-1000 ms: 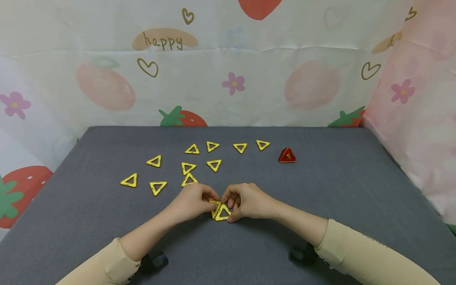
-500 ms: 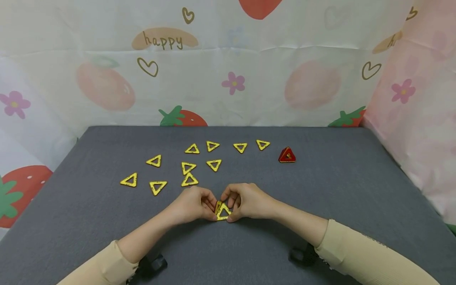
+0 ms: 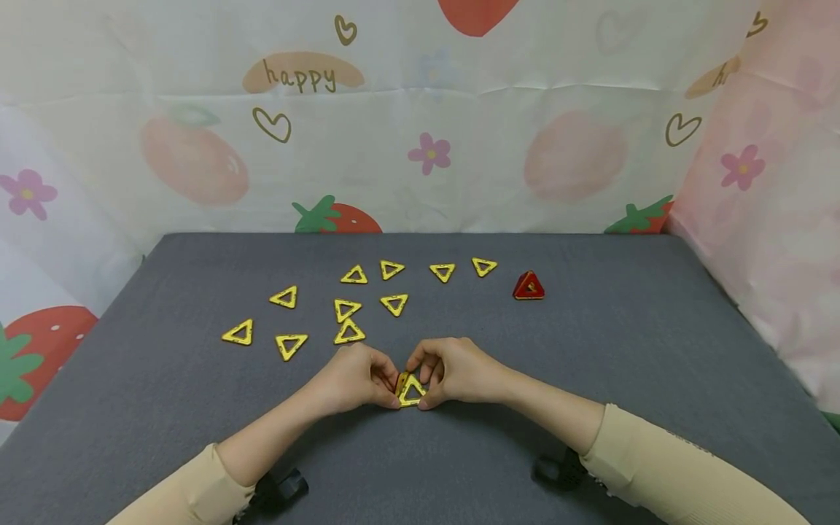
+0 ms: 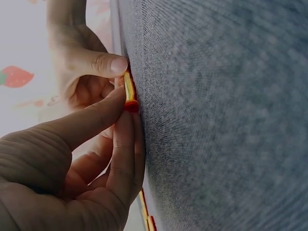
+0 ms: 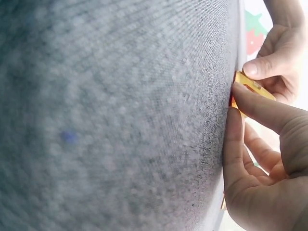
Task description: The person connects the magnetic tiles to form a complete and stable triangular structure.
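Note:
Two yellow triangular magnetic tiles with red edges sit edge to edge near the front of the table. The nearer tile (image 3: 414,382) faces the head camera; the other tile (image 3: 401,381) stands raised at its left side. My left hand (image 3: 361,378) pinches the left side of the pair between thumb and fingertips. From the right, my right hand (image 3: 462,372) grips the nearer tile, thumb at its lower right corner, index finger near the top. In the right wrist view a yellow face (image 5: 255,86) slants up from the table. The fingers hide the pair's back side.
Several flat yellow triangle tiles (image 3: 290,345) lie scattered behind and left of the hands. A small red pyramid (image 3: 528,286) of tiles stands at the back right. Grey cloth (image 3: 623,328) covers the table, and a printed curtain (image 3: 485,87) hangs behind it.
The left tile has folded up from a flatter position against the nearer tile. My left thumb has slid from its face to the lower left corner. The right hand stays in place.

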Tool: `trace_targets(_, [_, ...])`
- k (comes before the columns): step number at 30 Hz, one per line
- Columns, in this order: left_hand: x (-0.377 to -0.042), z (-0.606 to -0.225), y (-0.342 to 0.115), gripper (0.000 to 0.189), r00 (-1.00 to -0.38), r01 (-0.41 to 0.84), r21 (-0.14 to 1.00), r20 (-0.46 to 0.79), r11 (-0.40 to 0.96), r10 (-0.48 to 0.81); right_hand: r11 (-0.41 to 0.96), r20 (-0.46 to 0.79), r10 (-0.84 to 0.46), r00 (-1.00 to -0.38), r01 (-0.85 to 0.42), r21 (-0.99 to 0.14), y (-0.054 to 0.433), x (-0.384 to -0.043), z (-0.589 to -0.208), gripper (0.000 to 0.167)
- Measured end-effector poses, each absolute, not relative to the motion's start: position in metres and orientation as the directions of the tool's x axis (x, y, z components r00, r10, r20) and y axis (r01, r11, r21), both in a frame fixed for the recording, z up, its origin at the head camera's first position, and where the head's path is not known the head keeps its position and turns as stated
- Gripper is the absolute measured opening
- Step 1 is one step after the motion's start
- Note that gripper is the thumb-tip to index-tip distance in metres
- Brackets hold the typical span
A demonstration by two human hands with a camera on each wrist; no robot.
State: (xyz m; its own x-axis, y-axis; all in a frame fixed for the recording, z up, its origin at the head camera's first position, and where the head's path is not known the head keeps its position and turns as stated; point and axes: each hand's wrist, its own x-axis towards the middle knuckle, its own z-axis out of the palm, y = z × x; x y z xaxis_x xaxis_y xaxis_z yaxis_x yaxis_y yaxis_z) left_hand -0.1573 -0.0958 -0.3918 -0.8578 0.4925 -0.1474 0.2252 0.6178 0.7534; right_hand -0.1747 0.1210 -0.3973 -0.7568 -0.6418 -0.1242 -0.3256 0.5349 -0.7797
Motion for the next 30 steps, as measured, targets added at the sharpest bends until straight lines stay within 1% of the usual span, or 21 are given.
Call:
trace_targets(13, [-0.158, -0.392, -0.096, 0.017, -0.862, 0.196, 0.758, -0.17, 0.622, 0.478, 0.531, -0.139, -0.654, -0.743, -0.321, -0.784, 0.122, -0.177, -0.395, 0.042])
trace_targets(23, [-0.157, -0.391, -0.095, 0.016, -0.862, 0.2, 0.759, -0.165, 0.62, 0.48, 0.525, -0.147, -0.655, -0.741, -0.306, -0.794, 0.126, -0.182, -0.391, 0.035])
trace_targets(27, [-0.156, -0.391, -0.095, 0.016, -0.865, 0.202, 0.755, -0.161, 0.624, 0.475, 0.537, -0.142, -0.64, -0.756, -0.307, -0.786, 0.129, -0.188, -0.388, 0.031])
trace_targets(30, [-0.156, -0.39, -0.094, 0.016, -0.868, 0.2, 0.752, -0.162, 0.628, 0.47, 0.558, -0.134, -0.603, -0.787, -0.295, -0.776, 0.131, -0.195, -0.386, 0.028])
